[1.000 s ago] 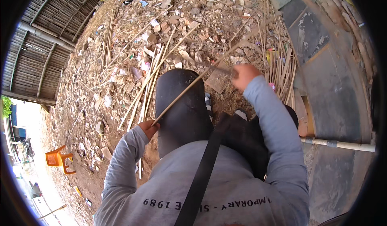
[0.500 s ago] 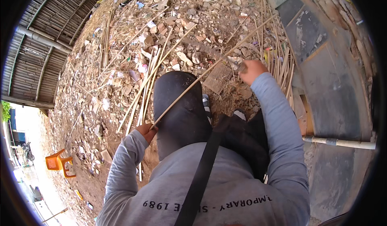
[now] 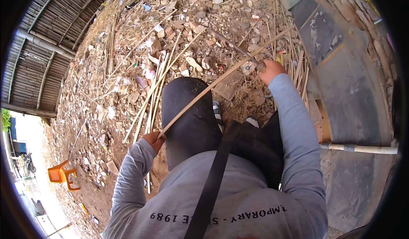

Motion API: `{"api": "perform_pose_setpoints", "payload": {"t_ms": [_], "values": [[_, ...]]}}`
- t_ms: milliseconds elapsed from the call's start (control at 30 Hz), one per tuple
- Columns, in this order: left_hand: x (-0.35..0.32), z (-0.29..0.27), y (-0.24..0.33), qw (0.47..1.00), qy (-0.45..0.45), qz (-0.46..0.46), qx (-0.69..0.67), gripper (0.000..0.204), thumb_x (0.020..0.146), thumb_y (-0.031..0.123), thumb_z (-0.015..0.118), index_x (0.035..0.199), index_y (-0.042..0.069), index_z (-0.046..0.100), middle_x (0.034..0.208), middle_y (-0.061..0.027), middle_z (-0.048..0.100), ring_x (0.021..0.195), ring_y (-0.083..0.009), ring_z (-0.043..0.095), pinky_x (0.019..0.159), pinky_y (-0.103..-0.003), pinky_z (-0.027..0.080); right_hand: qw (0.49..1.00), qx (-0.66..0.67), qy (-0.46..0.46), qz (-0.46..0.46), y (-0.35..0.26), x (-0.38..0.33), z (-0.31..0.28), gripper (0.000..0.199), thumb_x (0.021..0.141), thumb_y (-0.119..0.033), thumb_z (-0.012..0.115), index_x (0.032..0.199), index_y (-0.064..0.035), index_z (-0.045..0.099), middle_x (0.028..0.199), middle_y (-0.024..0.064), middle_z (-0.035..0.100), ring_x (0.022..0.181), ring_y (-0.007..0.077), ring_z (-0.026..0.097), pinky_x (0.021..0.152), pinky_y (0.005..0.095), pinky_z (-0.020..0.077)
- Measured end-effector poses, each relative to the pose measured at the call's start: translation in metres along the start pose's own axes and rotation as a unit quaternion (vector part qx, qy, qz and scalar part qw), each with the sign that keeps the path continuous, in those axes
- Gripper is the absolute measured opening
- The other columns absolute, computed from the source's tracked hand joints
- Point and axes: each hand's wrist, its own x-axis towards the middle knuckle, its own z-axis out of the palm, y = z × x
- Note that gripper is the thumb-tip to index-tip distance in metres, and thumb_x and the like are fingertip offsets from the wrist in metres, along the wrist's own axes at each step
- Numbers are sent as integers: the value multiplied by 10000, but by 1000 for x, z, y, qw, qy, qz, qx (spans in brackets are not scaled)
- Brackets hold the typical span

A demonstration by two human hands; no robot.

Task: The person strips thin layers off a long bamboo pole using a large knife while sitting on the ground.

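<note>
Ana: From the head view, where's the bamboo strip (image 3: 200,98)?
Ben: It slants over the left knee (image 3: 187,89). The left hand (image 3: 156,141) pinches its near end. Well apart, the right hand (image 3: 271,72) grips a long knife (image 3: 244,52) that crosses it.
Ana: Why like that?
Ben: Maybe the pinch stops it wobbling, and the knee could prop it up.
Ana: How does it look?
Ben: Long, thin, light brown, nearly straight.
</note>
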Motion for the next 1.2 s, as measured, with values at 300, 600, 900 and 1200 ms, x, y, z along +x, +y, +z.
{"api": "perform_pose_setpoints", "payload": {"t_ms": [300,600,900,1200], "values": [[2,2,-9,1000,4,21,-11,311,956,306,513,1021,25,632,799,-180,649,748,-295,634,708,-400,482,991,-14,-75,-107,-43,-26,4,287,754,-251,699,946,-42,651,840,180,666,788,336,655,753,430,520],[-7,-7,15,998,-25,-51,28,311,968,314,504,998,29,626,787,-153,643,744,-259,625,708,-383,479,996,23,-62,-67,-45,-25,7,230,775,-257,685,884,-59,644,802,159,669,766,363,646,719,437,512],[-1,2,4,999,-12,-37,-35,309,968,309,519,991,19,624,723,-81,607,695,-180,557,679,-361,458,999,47,-3,-15,1,4,18,280,765,-264,668,976,-81,661,893,177,675,878,369,647,814,431,516],[9,3,1,996,-46,-70,-30,277,967,308,529,917,53,623,654,6,514,634,-102,456,608,-301,413,988,52,-113,-90,-18,-19,27,356,723,-268,703,1000,-46,676,880,157,692,850,339,666,804,409,526]]}}
